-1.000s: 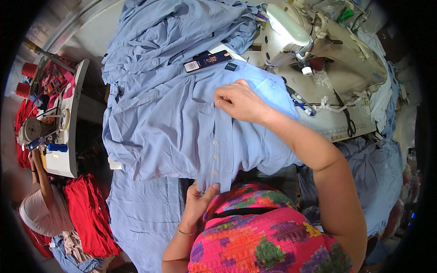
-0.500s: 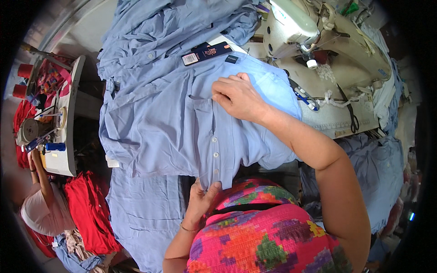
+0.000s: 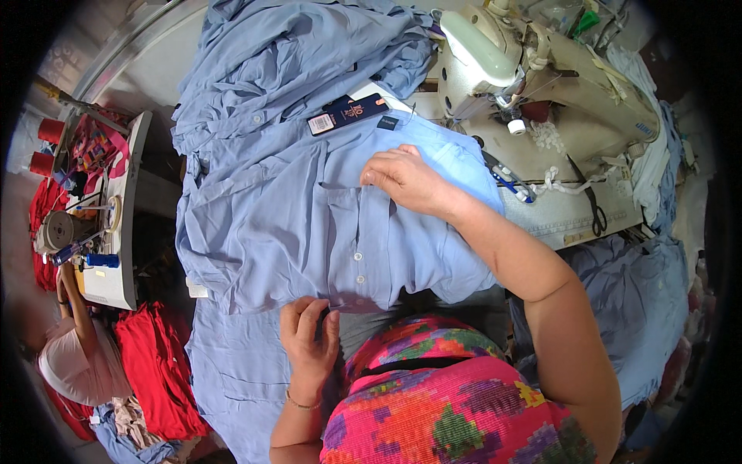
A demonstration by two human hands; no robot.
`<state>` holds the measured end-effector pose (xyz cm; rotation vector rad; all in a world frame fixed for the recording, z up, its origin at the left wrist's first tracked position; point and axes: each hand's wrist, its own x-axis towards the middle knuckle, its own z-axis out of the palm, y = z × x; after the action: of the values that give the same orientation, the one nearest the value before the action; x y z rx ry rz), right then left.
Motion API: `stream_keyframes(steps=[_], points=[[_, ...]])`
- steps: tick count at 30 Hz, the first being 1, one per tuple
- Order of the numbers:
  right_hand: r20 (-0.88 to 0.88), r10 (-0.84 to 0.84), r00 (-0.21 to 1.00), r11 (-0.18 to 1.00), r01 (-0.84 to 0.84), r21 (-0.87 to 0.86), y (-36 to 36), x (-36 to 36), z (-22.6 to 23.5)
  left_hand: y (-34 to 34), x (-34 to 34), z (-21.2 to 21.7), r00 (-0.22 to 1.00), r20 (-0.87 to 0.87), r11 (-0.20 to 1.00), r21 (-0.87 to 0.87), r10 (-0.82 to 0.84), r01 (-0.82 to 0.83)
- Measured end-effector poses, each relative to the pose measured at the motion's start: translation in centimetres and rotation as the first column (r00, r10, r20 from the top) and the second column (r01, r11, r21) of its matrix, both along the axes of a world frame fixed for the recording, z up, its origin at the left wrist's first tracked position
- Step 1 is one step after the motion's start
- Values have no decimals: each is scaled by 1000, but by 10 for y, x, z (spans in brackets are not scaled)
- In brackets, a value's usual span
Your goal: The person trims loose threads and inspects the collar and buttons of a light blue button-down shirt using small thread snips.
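Note:
A light blue shirt (image 3: 267,232) lies spread before me, its buttoned placket running toward my body. At the upper end of the placket, my right hand (image 3: 403,182) is closed, with its thumb and fingers pinching the cloth. My left hand (image 3: 309,340) is at the shirt's near edge, left of the placket. Its fingers are bent and apart, the thumb stands off from them, and the fingertips touch the hem. A dark hang tag (image 3: 359,110) with a white sticker and a small dark label (image 3: 387,123) lie by the neckline.
A sewing machine (image 3: 610,108) stands at the far right, with blue-handled snips (image 3: 510,183) and black scissors (image 3: 596,213) near it. More blue garments (image 3: 301,58) are heaped beyond the shirt. At left, another person (image 3: 81,356) works beside red cloth (image 3: 158,371) and a second table (image 3: 116,286).
My left hand has let go of the placket's lower end and moved left along the hem. The placket end has dropped over the near edge. My right hand keeps its pinch.

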<state>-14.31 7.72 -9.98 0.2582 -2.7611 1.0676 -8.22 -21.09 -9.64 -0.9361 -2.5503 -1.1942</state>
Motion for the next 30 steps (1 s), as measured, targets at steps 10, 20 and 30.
stream_keyframes(steps=[10, 20, 30], points=[[21, -16, 1000, 999, 17, -29, -3, 5, 11, 56, -55, 24, 963, -60, 925, -298, -263, 235], [-90, -7, 996, 1000, 7, 5, -3, 2, 0, 69, -86, 5, 965, -65, 942, -240, -255, 233], [-27, 198, 980, 970, -191, 152, -10, 13, 23, 68, -93, 2, 969, 106, 974, 37, -225, 222]])
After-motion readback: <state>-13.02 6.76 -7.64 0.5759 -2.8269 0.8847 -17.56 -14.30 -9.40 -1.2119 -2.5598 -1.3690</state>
